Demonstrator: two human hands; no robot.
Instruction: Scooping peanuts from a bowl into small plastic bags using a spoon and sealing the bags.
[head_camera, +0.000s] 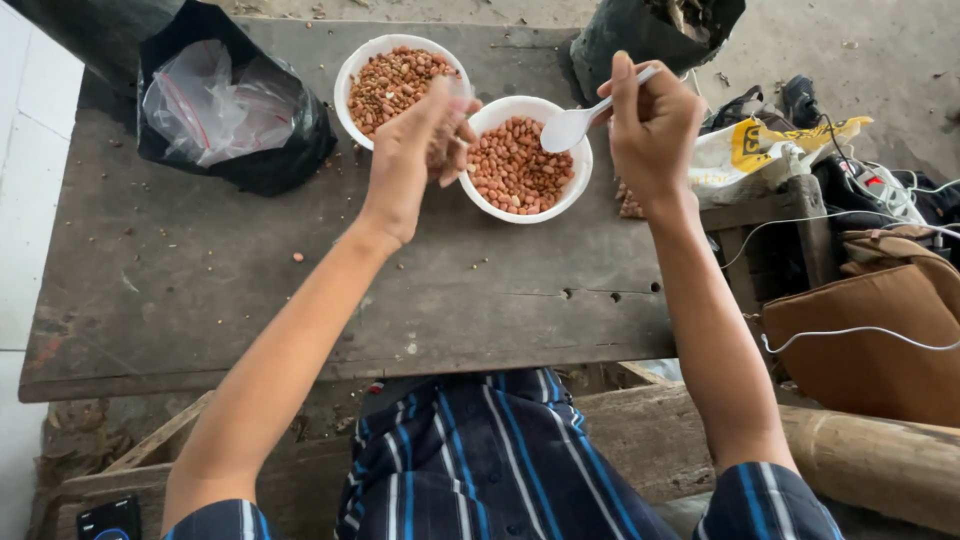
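item: right hand (652, 125), closed around the handle of a white plastic spoon (585, 118); we see its bowl hanging over the near bowl of peanuts (520, 165), empty as far as we can tell. we judge the spoon light, stiff and smooth, best gripped at the handle's end, as it is now.

item: left hand (412, 155), fingers pinched together over the gap between the two bowls; it seems to hold a small clear bag or a few nuts, but we cannot tell which.

item: peanuts, small, hard, dry and loose; we reckon they roll and scatter easily, better scooped than pinched.

item: far bowl of peanuts (395, 82), touching the near one, its nuts paler and more mixed.

item: worn wooden table (300, 290), bearing both bowls.

item: black bag with clear plastic bags (225, 105), at the table's far left.
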